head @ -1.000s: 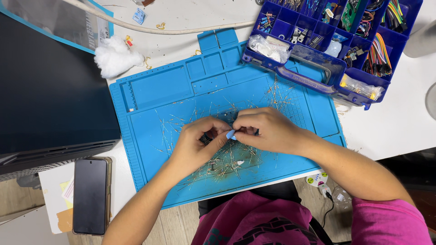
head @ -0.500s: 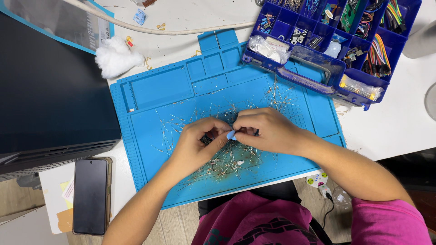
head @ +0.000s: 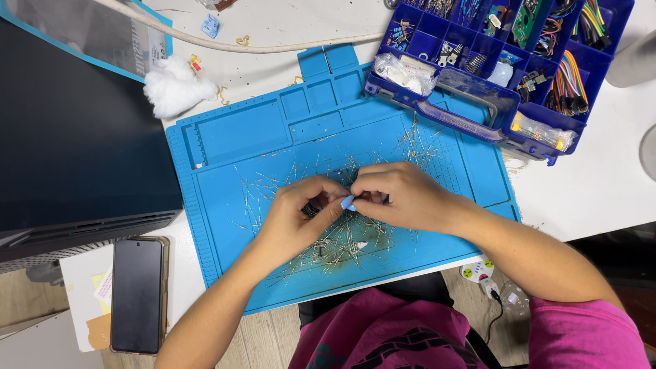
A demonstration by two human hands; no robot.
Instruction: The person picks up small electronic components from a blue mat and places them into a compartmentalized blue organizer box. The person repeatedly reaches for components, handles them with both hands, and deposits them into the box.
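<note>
A blue silicone work mat lies on the white table, strewn with several thin wire-legged components. My left hand and my right hand meet over the mat's middle, fingertips pinched together on a small component that the fingers mostly hide. A light blue painted nail shows where the two hands touch.
A dark blue compartment box with parts and coloured jumper wires stands at the back right. A dark monitor or case fills the left side. A phone lies at the front left, a white cotton tuft and a cable at the back.
</note>
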